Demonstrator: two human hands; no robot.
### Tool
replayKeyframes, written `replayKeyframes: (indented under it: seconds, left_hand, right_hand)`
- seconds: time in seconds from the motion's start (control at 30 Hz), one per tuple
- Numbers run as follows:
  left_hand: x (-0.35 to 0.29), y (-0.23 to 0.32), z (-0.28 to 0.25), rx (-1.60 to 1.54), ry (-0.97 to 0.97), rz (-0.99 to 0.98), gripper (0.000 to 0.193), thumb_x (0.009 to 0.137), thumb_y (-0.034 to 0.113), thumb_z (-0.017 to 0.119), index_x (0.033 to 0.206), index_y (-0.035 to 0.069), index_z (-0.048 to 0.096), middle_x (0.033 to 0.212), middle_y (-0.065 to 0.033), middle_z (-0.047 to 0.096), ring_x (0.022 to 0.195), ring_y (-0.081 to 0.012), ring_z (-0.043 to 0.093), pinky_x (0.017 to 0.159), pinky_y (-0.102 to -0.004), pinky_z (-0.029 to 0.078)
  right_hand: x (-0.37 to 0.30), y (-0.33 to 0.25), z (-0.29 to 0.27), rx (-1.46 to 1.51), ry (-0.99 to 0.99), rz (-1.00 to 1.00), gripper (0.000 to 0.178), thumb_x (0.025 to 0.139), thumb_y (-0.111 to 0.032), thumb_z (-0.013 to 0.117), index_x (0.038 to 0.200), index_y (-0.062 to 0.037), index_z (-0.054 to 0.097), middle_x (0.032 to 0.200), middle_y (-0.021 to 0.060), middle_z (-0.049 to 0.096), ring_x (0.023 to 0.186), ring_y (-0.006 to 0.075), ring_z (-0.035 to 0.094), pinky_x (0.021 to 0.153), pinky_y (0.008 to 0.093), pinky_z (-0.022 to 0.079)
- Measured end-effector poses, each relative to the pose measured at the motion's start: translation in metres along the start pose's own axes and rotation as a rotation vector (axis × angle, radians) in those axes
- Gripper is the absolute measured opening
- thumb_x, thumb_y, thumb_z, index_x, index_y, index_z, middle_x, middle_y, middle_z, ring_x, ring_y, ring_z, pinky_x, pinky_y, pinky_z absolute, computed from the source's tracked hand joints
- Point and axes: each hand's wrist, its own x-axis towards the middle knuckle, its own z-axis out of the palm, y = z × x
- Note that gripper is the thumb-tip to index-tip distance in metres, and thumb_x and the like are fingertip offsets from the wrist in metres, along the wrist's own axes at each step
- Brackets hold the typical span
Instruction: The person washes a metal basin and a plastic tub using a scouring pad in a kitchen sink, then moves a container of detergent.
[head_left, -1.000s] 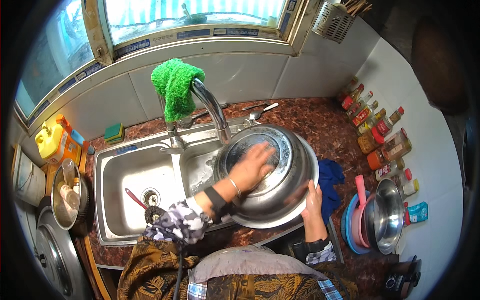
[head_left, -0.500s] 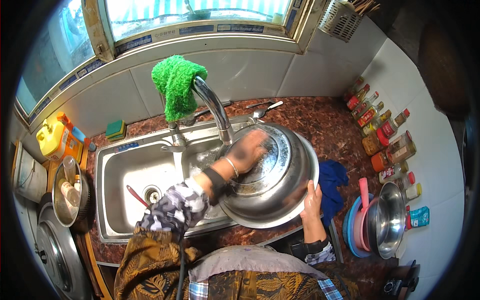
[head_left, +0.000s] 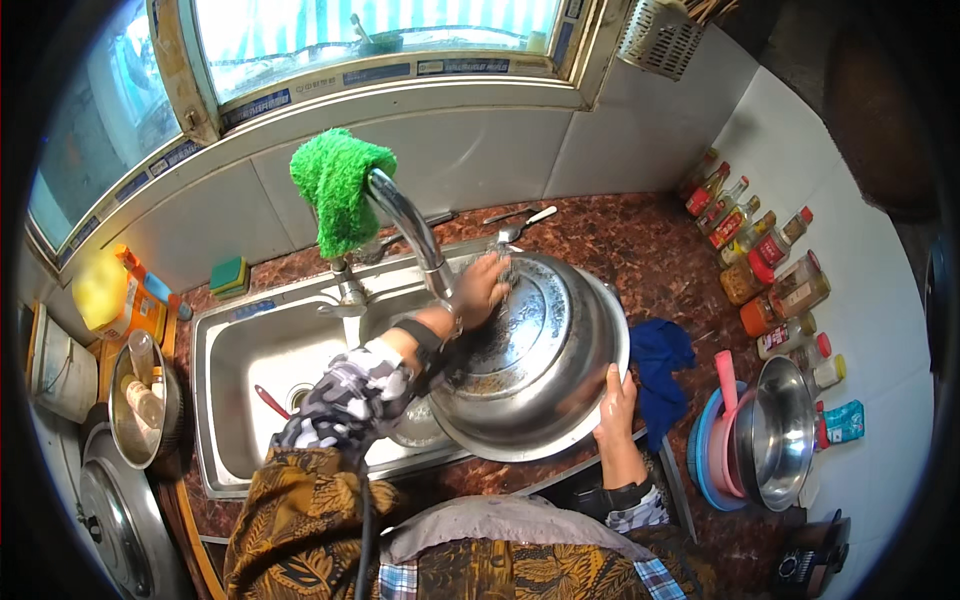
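Observation:
A large metal basin (head_left: pixel 590 345) lies upside down and tilted over the right bowl of the sink, with dark stains on its bottom. Across that bottom my left hand (head_left: pixel 480 290) presses with bent fingers, close to the faucet spout. A grey, wiry steel wool scrubber (head_left: pixel 506 262) shows in part at its fingertips; the palm side is hidden. My right hand (head_left: pixel 617 415) grips the basin's rim at the near right, its thumb on the outside. Above the basin curves the chrome faucet (head_left: pixel 408 215), with a bright green cloth (head_left: pixel 338 190) draped over it.
A red-handled utensil (head_left: pixel 270 400) lies in the left sink bowl (head_left: pixel 240 365). Right of the basin are a blue cloth (head_left: pixel 660 375), stacked bowls (head_left: pixel 785 430) and several jars (head_left: pixel 745 285) along the wall. A sponge (head_left: pixel 229 276) and a yellow jug (head_left: pixel 105 290) stand left.
My left hand has slid left and slightly down over the basin's bottom, toward the spout. My right hand keeps hold of the rim, and the basin has shifted slightly left in view.

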Motion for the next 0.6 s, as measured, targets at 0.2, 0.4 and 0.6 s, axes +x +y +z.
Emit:
replayKeyframes:
  seconds: [0.2, 0.4, 0.6]
  left_hand:
    - [-0.019, 0.119, -0.002, -0.156, -0.226, 0.374, 0.053, 0.093, 0.028, 0.053, 0.141, 0.010, 0.038, 0.147, -0.0189, 0.031, 0.135, -0.0356, 0.031, 0.110, -0.0450, 0.029]
    - [0.023, 0.006, 0.000, -0.027, -0.095, -0.062, 0.050, 0.094, 0.025, 0.052, 0.139, 0.009, 0.039, 0.141, -0.0219, 0.038, 0.132, -0.0360, 0.035, 0.110, -0.0407, 0.030]
    - [-0.004, 0.104, -0.002, -0.124, -0.292, 0.359, 0.053, 0.095, 0.028, 0.050, 0.142, 0.010, 0.035, 0.148, -0.0197, 0.027, 0.138, -0.0348, 0.026, 0.111, -0.0441, 0.029]
  right_hand:
    - [-0.002, -0.005, -0.006, 0.112, 0.020, 0.065, 0.033, 0.098, -0.026, 0.046, 0.115, 0.0024, 0.048, 0.098, 0.0112, 0.057, 0.085, 0.0201, 0.058, 0.074, 0.0362, 0.053]
    - [0.000, 0.014, -0.006, -0.001, -0.004, 0.002, 0.034, 0.098, -0.028, 0.048, 0.109, 0.0034, 0.051, 0.096, 0.0087, 0.056, 0.087, 0.0159, 0.053, 0.078, 0.0302, 0.045]
    - [-0.003, 0.019, -0.015, 0.057, 0.058, 0.064, 0.030, 0.098, -0.026, 0.047, 0.108, 0.0017, 0.052, 0.096, 0.0063, 0.055, 0.085, 0.0148, 0.051, 0.078, 0.0306, 0.044]
